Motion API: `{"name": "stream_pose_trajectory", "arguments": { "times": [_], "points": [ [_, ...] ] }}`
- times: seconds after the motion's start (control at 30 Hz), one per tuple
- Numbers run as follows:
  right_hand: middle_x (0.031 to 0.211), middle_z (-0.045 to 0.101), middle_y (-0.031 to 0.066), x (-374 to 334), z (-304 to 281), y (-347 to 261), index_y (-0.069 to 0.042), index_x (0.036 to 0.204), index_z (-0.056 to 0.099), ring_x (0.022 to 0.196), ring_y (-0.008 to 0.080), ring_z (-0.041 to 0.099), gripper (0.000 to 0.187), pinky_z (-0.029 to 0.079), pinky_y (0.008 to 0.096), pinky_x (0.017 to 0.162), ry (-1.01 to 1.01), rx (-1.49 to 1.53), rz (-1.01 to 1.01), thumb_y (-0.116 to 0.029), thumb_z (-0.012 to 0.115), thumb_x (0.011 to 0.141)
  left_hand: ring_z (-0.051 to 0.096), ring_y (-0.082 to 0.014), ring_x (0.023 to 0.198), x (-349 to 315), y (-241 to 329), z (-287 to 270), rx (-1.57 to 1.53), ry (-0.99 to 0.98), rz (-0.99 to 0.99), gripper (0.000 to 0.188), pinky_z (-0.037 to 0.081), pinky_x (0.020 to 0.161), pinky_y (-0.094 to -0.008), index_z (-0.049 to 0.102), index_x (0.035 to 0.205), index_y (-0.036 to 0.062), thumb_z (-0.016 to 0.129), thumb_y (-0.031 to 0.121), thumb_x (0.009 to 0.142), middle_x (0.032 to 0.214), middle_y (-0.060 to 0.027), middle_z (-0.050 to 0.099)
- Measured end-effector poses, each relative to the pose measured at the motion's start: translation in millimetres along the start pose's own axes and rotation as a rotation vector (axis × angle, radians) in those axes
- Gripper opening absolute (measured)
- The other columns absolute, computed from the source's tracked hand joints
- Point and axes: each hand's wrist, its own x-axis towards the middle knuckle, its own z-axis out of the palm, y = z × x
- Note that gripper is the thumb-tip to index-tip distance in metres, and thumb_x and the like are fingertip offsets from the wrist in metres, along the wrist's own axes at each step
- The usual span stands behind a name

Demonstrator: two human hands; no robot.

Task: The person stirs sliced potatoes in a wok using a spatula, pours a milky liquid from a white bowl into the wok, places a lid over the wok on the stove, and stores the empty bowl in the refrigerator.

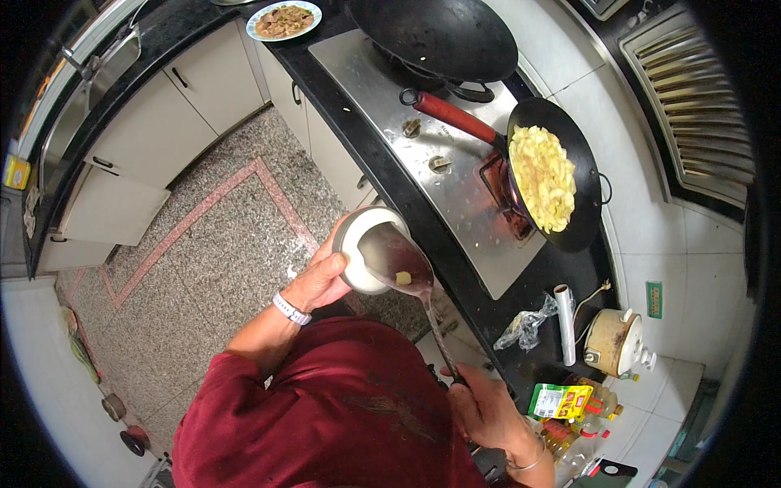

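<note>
Between the person's two hands, just in front of a dark-red shirt [317,407], a metal spatula [390,252] is held with its broad blade across the mouth of a white-rimmed container [352,254]. Its long axis is slanted: from the right hand [488,415] the slim handle is directed upward and leftward through the view, so that the blade is pointed away from the body and toward the left hand [319,281], while the dark grip end is kept at the person's right. On the blade, near the neck, a small pale-yellow piece [403,278] is carried.

By the fingers of the right hand the grip is clasped; by those of the left the container is grasped from its left side, the thumb being laid near the rim. Whether blade and rim are touching cannot be told.

To the right, a steel hob [390,106] is set into the black worktop [366,154]. On it a wok [587,163] is filled with pale-yellow pieces [541,179], its red handle [455,118] being pointed to the upper left, toward a larger wok [439,37]. Nearer the person, a white roll [565,325] is stood beside crumpled clear plastic [527,325].
</note>
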Motion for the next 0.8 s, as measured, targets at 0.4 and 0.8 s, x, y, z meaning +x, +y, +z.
{"name": "stream_pose_trajectory", "arguments": {
  "times": [0.4,0.8],
  "points": [
    [0.051,0.046,0.0000,9.9,-4.9,6.1,0.003,0.119,0.048,0.042,0.0081,0.044,0.027,0.037,0.0249,0.042,-0.112,0.054,0.061,-0.015,0.040,0.100,0.036,-0.0277,0.132,-2.0,-1.9,0.4,0.010,0.005,-0.070,0.092,0.030,0.110,-0.0445,0.023,0.145,0.0084,0.076,0.040,0.076,0.141,-0.0135,0.036],
    [0.053,0.051,0.0027,17.5,-19.2,11.7,-0.001,0.114,0.051,0.043,0.0088,0.048,0.024,0.039,0.0265,0.040,-0.240,0.225,0.223,-0.019,0.043,0.101,0.035,-0.0278,0.133,2.8,-3.5,2.5,-0.020,-0.033,-0.106,0.092,0.030,0.111,-0.0442,0.027,0.144,0.0073,0.078,0.039,0.074,0.142,-0.0138,0.037]
  ]
}}
